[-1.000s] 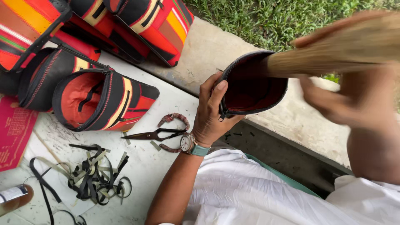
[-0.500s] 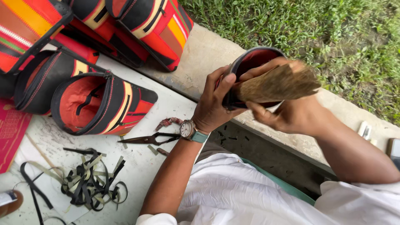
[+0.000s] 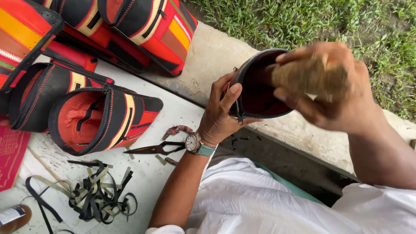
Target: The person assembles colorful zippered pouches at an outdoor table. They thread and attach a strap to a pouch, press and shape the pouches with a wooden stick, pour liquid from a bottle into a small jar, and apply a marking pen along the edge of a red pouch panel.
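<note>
My left hand (image 3: pixel 221 110), with a watch on its wrist, grips the rim of a black bag with a dark red lining (image 3: pixel 260 93), held open over the concrete edge. My right hand (image 3: pixel 333 93) is closed around a tan straw brush (image 3: pixel 310 76) and presses its end into the bag's mouth. The brush and right hand are blurred. The bag's outside is mostly hidden behind my hands.
An open red, black and yellow bag (image 3: pixel 99 119) lies on the white table (image 3: pixel 173 117), with more such bags (image 3: pixel 143 26) behind it. Scissors (image 3: pixel 158 149) lie near my left wrist. Black strap offcuts (image 3: pixel 93 195) pile at front left. Grass (image 3: pixel 303 21) lies beyond the concrete kerb (image 3: pixel 216 52).
My right hand brought the brush from out at the right down into the bag's opening. The left hand kept hold of the bag.
</note>
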